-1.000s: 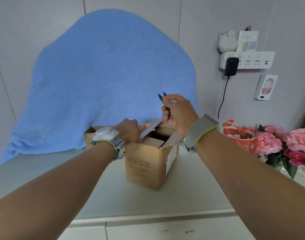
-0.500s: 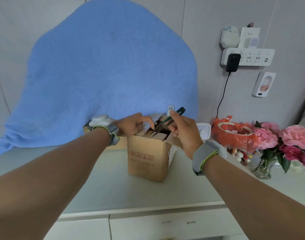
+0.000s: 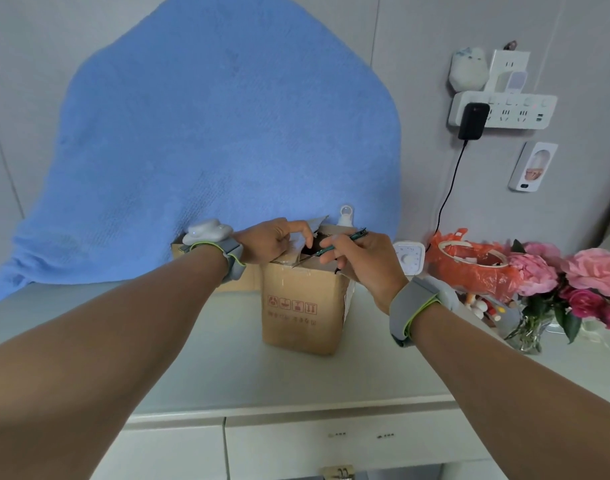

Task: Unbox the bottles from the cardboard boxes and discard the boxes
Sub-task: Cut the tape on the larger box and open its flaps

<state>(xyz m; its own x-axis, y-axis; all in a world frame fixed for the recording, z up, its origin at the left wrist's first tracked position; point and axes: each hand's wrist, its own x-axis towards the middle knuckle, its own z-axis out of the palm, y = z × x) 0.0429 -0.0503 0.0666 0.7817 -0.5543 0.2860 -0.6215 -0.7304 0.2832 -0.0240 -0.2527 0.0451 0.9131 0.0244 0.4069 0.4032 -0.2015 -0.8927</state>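
A brown cardboard box (image 3: 302,306) stands upright before the blue cloth (image 3: 210,133), top flaps open, red handling symbols on its front. Possibly a white bottle top (image 3: 345,216) shows at the cloth's lower right.

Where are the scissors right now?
Head view, centre: the right hand grips the scissors, their tip at the open top of the cardboard box, beside the left hand.

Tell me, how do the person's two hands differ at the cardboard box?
The left hand pinches a raised flap of the cardboard box; the right hand holds a thin green-handled tool instead. The left hand sits at the box's top left, the right hand at its top right, the tool's tip angled toward the flap. Both wear grey wristbands.
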